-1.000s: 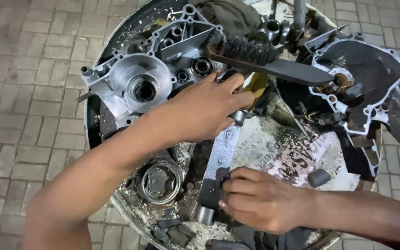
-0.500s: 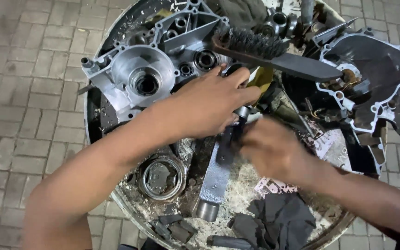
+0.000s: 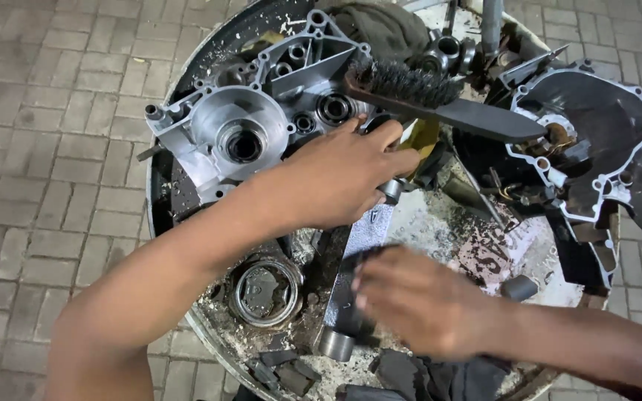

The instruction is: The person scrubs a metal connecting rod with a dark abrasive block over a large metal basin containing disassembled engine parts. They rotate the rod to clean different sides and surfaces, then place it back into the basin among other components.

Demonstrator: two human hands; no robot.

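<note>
Left hand (image 3: 336, 174) curls around the upper end of a flat grey metal bar (image 3: 358, 260) | right hand (image 3: 417, 301), blurred, grip unclear, rubs the bar's middle | round grimy tray (image 3: 187, 327) | ribbed aluminium casing (image 3: 224, 126) | bristly wire brush (image 3: 440, 100) | steel ring (image 3: 265, 293)

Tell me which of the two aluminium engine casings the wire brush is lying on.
The silver-grey casing half at the left, bearing the black wire brush; the dark-faced cover at the right lies apart.
</note>
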